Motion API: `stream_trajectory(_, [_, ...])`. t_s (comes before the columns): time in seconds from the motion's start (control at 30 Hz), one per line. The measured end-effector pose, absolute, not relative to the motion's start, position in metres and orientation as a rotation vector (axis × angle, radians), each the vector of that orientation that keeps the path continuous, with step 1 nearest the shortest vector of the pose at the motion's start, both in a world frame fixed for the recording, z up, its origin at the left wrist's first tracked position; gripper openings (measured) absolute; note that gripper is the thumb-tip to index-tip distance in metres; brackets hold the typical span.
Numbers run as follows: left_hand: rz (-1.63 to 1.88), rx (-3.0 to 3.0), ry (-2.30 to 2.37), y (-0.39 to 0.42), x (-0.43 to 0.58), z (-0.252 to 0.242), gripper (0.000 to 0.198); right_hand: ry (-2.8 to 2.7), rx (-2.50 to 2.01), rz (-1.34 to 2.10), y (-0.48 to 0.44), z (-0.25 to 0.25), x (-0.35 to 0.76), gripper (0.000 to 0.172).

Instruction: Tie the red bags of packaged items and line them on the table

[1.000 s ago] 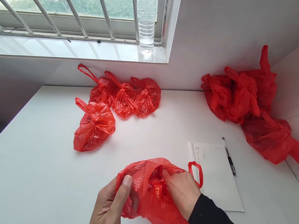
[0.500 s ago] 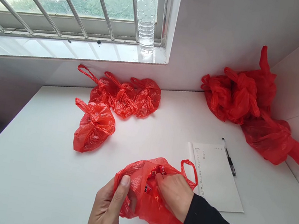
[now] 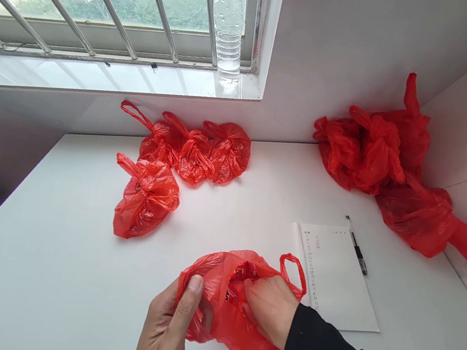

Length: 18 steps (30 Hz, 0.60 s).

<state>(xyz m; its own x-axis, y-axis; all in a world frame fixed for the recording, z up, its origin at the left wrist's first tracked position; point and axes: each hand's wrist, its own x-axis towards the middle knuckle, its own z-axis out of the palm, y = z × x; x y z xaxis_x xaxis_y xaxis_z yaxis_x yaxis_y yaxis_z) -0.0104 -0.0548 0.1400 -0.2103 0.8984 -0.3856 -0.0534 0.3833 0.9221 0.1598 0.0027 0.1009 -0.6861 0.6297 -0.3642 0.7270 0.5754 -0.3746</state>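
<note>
A red plastic bag (image 3: 232, 322) lies at the near edge of the white table (image 3: 44, 275), its mouth open. My left hand (image 3: 167, 330) pinches the bag's left rim between thumb and fingers. My right hand (image 3: 268, 308), in a black sleeve, reaches into the mouth with its fingers curled on a red packet (image 3: 243, 271) with printed writing inside. One bag handle (image 3: 294, 270) loops up to the right of my right hand.
Several tied red bags (image 3: 188, 150) sit at the back left under the window sill, one of them (image 3: 145, 199) nearer. A heap of loose red bags (image 3: 394, 165) fills the back right corner. A notepad (image 3: 337, 274) and a pen (image 3: 356, 252) lie right. A clear bottle (image 3: 229, 20) stands on the sill.
My right hand has drawn back a little toward me and to the left inside the bag; the bag's handle shifted left with it. My left hand keeps its pinch.
</note>
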Motion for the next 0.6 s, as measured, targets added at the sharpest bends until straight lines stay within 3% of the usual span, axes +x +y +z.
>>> stream_trajectory(0.17, [1.064, 0.8, 1.501, -0.055, -0.01, 0.141, 0.047, 2.666, 1.116, -0.909, 0.003, 0.101, 0.155, 0.01])
stream_trajectory(0.3, [1.066, 0.803, 1.514, -0.057, -0.011, 0.141, 0.048, 2.53, 1.169, -0.738, 0.005, 0.094, 0.157, 0.008])
stream_trajectory(0.47, [1.086, 0.788, 1.507, -0.057, -0.012, 0.14, 0.047, 2.385, 1.323, -0.526, 0.013, 0.094, 0.162, 0.031])
stream_trajectory(0.6, [1.076, 0.781, 1.484, -0.054, -0.009, 0.142, 0.048, 2.319, 1.394, -0.476, 0.02, 0.099, 0.164, 0.025])
